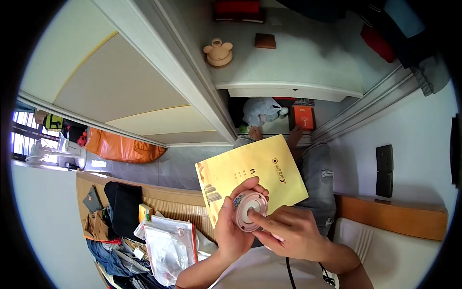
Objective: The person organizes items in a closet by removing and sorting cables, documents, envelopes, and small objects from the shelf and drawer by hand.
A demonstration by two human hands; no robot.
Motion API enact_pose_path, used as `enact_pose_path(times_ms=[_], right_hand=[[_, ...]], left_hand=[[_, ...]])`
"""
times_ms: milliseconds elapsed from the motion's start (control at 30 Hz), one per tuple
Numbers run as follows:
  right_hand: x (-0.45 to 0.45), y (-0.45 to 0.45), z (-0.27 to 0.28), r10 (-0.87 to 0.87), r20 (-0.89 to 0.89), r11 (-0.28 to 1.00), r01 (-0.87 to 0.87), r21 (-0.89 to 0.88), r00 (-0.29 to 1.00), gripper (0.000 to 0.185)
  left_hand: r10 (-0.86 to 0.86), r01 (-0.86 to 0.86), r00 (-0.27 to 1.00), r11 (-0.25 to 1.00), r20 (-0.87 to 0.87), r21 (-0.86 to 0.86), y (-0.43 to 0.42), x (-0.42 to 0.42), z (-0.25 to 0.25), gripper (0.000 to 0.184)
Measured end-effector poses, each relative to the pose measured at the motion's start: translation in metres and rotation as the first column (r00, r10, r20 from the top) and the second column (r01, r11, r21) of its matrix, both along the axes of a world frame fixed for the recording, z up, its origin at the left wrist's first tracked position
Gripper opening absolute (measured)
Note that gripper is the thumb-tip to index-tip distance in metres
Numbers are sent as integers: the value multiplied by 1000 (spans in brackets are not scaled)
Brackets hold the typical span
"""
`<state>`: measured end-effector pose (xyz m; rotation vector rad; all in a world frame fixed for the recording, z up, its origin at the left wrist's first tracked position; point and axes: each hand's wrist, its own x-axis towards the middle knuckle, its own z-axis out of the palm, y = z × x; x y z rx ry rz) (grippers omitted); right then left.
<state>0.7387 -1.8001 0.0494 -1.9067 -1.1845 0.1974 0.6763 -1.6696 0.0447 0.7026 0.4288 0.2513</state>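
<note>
My left hand (231, 226) is closed around a pink round plastic case (257, 203), palm-sized, with a whitish ring at its centre and small printing near the rim. My right hand (291, 233) has its index fingertip on the case's centre and its thumb close to the lower rim; the other fingers are curled in. What lies under those curled fingers is hidden. Below both hands, a yellow paper folder (255, 164) with dark printed characters rests across my lap.
Clothes (108, 255) and a clear plastic pouch (168, 245) lie on the left. Ahead is a cabinet shelf (308, 62) with a beige bear-shaped object (219, 52) and a brown wallet (265, 41). Beneath it are a plastic bag (260, 111) and a red box (303, 118). A chair (375, 245) stands right.
</note>
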Motion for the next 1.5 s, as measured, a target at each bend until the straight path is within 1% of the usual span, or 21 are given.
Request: enact_pose_path(times_ms=[33,100,233,300,433,500,533,600,700,867,933,1000,1133,1200,1267,1300,1367,1400,1433,1467,1500], right_hand=[[0,2,-2,0,-2,1000,0,1,1000,48],[2,4,-6,-24,-138,994,38,100,990,36],[11,3,-11,-16,-228,995,38,89,974,25],[13,4,-12,6,-360,999,12,49,933,21],[5,6,-27,-73,-344,994,97,52,936,19],[3,8,-31,-139,-231,985,160,71,963,17],[5,9,-32,-141,-234,984,162,72,962,17],[10,10,-33,-109,-134,990,119,72,985,16],[9,9,-33,-89,-199,994,100,48,976,16],[9,10,-35,-136,-150,988,145,48,979,17],[9,12,-41,-149,-132,980,164,109,980,25],[8,15,-48,-188,-109,967,203,152,976,24],[11,18,-57,-267,-33,939,268,215,963,22],[24,15,-69,-310,-150,927,334,171,939,21],[28,13,-61,-332,-158,908,360,213,930,19],[30,9,-53,-280,-289,918,344,198,915,19],[29,-2,-45,-232,-521,937,332,106,821,19],[31,-5,-41,-223,-519,940,322,108,825,19],[33,-7,-37,-150,-767,954,296,54,624,18],[35,-9,-35,-83,-934,968,252,9,349,19],[34,-8,-40,-69,-949,986,169,-16,309,22]], left_hand=[[-17,17,1000,1000,-22,18,0,-1,-3,63],[-41,43,998,999,-44,32,0,-2,-7,63],[-68,71,994,997,-86,35,-6,-3,-15,62],[-52,74,990,983,-130,167,-10,-2,-19,62],[-72,82,995,987,-73,138,-6,-4,-31,60],[-55,72,994,980,-91,188,-3,-2,-33,58],[-57,74,994,979,-94,189,-2,-2,-33,58],[-70,91,990,980,-119,178,-1,-3,-33,55],[-66,94,982,983,-176,159,-4,0,-32,58],[-31,66,977,984,-209,164,-7,-1,-38,56],[-24,63,977,982,-211,178,-6,-1,-39,54],[12,47,972,968,-234,246,-6,-1,-42,52],[50,14,960,974,-277,224,-7,1,-37,52],[86,-14,958,967,-272,256,-13,1,-34,52],[101,-46,956,979,-277,197,-9,4,-35,53],[84,-59,970,992,-230,113,-4,5,-33,53],[27,-41,991,994,-130,-106,7,6,-30,52],[36,-50,991,993,-127,-105,8,10,-28,52],[30,-50,983,993,-180,-107,9,14,-23,50],[23,-50,972,993,-233,-110,10,15,-21,48],[-18,2,990,993,-141,-114,12,14,-29,42]])
